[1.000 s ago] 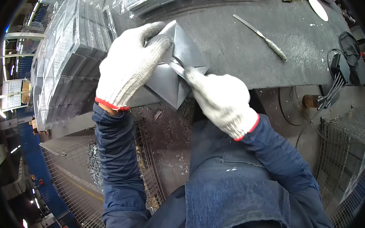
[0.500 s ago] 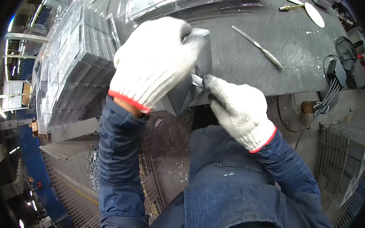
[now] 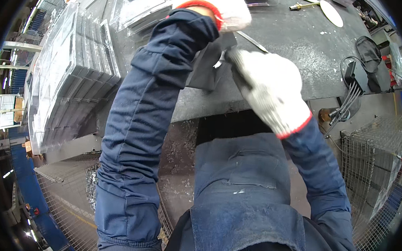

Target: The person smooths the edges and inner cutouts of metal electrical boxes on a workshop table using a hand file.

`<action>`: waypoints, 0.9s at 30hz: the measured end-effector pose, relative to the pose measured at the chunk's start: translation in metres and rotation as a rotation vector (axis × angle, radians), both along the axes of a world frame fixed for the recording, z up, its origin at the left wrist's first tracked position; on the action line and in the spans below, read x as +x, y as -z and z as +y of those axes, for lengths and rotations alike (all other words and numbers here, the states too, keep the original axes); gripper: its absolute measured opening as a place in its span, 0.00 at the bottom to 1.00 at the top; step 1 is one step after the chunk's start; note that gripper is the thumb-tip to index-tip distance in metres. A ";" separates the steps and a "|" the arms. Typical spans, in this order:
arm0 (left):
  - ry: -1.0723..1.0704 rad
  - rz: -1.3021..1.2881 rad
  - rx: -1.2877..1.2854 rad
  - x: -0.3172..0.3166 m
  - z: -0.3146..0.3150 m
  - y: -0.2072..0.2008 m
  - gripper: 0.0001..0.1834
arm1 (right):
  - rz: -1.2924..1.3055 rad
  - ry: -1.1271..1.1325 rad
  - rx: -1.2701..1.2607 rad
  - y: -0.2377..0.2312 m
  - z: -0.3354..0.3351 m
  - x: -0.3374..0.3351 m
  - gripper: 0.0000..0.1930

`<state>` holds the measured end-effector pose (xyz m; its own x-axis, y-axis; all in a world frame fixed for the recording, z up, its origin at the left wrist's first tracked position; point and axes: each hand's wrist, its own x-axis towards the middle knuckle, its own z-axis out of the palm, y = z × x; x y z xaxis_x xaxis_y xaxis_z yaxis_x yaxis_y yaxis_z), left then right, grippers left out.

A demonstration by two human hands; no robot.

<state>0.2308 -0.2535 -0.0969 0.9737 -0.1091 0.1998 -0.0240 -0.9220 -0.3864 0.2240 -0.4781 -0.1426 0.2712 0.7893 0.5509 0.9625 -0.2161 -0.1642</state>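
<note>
My left hand [image 3: 225, 8], in a white knit glove with a red cuff, reaches over the far end of a dark grey angular piece [image 3: 202, 72]. Its fingers are out of sight behind the glove and at the picture's top edge. My right hand [image 3: 271, 88], gloved alike, is closed beside the grey piece. At its fingertips a small pale, shiny bit [image 3: 220, 59] shows against the piece; its kind I cannot make out. Beyond the right hand lies a thin metal tool, perhaps a file [image 3: 253, 41], partly covered by the glove.
Stacked shiny, clear-looking trays [image 3: 73, 79] stand at the left, with more trays [image 3: 141, 7] at the back. A white oval [image 3: 331, 13] and a brass-ended tool [image 3: 305, 6] lie far right, near a black pouch [image 3: 369, 53] and cables. Wire cages [image 3: 365, 137] stand below the table.
My left hand has swung up and away toward the back of the table. The right hand has shifted slightly up, staying by the grey piece. The whole view has tilted a little.
</note>
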 end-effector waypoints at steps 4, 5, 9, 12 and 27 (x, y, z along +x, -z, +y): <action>-0.057 0.161 0.065 0.021 -0.006 -0.005 0.19 | 0.152 0.003 -0.013 0.019 0.009 0.005 0.12; -0.071 0.214 0.085 0.027 -0.007 -0.004 0.20 | 0.155 -0.042 -0.011 0.024 0.000 0.003 0.14; -0.016 0.177 0.023 0.032 0.004 0.003 0.18 | 0.168 -0.030 0.057 0.028 -0.009 0.005 0.14; 0.261 0.059 0.389 0.042 0.009 0.022 0.12 | 0.070 0.000 0.127 0.033 0.004 0.016 0.11; 0.057 0.088 0.008 0.036 0.006 0.019 0.15 | 0.088 -0.012 0.054 0.023 -0.008 -0.004 0.08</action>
